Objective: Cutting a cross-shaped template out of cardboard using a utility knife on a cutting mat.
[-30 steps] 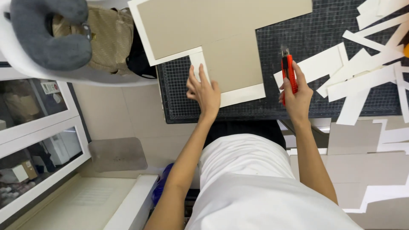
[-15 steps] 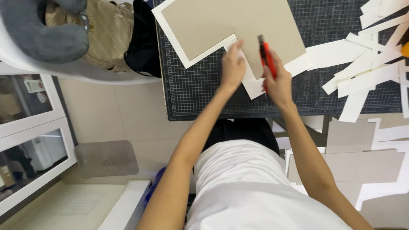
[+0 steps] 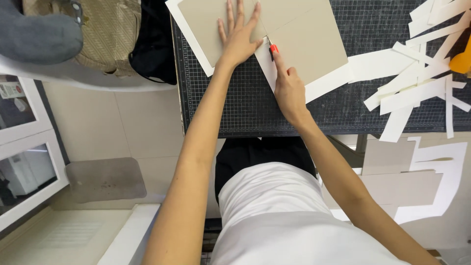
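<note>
White shirt and dark lap sit nearest; beyond them the right hand [image 3: 289,91] is clamped around an orange craft knife [image 3: 272,49], its tip on the grey board [image 3: 304,37]. Farther still, the left hand [image 3: 239,34] lies flat, fingers spread, pinning that sheet to the gridded cutting mat [image 3: 235,103]. Board looks stiff, light, probably slippery; best held by flat pressure beside the cut.

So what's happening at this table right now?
A person is cutting a grey cardboard sheet on a dark gridded cutting mat. The left hand lies flat on the sheet with its fingers spread, pinning it down. The right hand grips a red utility knife, its tip on the card beside the left hand. White paper strips lie scattered to the right.
</note>
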